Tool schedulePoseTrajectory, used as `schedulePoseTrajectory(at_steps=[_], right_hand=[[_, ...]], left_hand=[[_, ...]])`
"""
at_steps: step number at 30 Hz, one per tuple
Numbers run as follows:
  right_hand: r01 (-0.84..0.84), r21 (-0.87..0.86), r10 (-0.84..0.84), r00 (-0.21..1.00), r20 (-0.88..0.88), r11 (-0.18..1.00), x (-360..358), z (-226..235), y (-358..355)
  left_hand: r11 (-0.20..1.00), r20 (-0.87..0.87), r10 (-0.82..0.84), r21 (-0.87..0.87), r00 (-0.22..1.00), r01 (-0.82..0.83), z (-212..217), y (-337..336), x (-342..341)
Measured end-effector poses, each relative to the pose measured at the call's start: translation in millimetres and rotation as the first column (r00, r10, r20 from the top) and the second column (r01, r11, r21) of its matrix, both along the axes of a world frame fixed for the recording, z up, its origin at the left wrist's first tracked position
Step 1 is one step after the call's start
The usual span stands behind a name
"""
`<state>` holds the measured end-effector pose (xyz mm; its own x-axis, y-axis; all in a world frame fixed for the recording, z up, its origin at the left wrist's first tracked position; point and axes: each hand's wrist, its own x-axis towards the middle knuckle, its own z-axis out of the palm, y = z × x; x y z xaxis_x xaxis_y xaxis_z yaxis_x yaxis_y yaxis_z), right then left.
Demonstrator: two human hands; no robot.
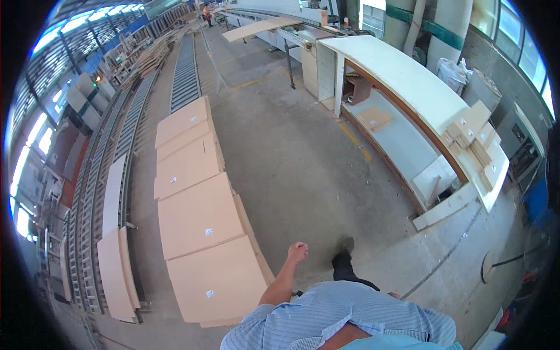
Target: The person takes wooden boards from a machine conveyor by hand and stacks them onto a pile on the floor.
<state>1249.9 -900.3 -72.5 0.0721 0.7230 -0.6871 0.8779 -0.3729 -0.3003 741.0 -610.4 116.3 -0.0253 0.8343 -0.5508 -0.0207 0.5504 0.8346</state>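
Note:
My left hand (298, 252) hangs in front of my body over the concrete floor, its fingers curled into a loose fist with nothing showing in it. It touches nothing; nearest to it is the near stack of tan boards (219, 279) on the left. Of my right hand (394, 296) only a sliver peeks out beside my shirt, so its fingers are hidden. Below the left hand one dark-trousered leg (345, 267) is stepping forward. Small white labels sit on the tan boards, which lie in a row of overlapping stacks.
A long white-topped workbench (402, 64) stands at right, with cut wood strips (475, 140) on its near end and a shelf below. Roller conveyors (185, 73) run along the left, carrying more boards (116, 274). A panel machine (262, 29) and a distant person (207, 16) are at the back.

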Motion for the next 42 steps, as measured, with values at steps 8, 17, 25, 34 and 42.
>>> schedulePoseTrajectory(at_steps=[8, 17, 25, 34, 42], right_hand=[[-0.357, 0.348, 0.354, 0.932, 0.074, 0.867, -33, 132, 446], [0.608, -0.009, -0.328, 0.415, -0.849, 0.794, -218, 283, 922], [0.508, -0.231, -0.495, 0.478, -0.726, 0.83, -260, 216, 1021], [0.23, 0.143, -0.132, 0.86, -0.492, 0.963, -100, -7, 1103], [0.514, -0.422, -0.555, 0.13, -0.822, 0.746, -316, 220, 1453]], left_hand=[[0.744, -0.934, -0.286, -0.074, 0.216, 0.664, -91, 147, -98], [0.703, -0.827, -0.562, -0.485, -0.012, 0.521, -42, 272, -145], [0.822, -0.882, -0.467, -0.405, 0.067, 0.399, -75, 522, -236], [0.891, -0.011, 0.265, 0.386, 0.964, -0.241, -75, 856, -247], [0.892, -0.26, 0.423, 0.29, 0.868, -0.348, -25, 1002, -252]])
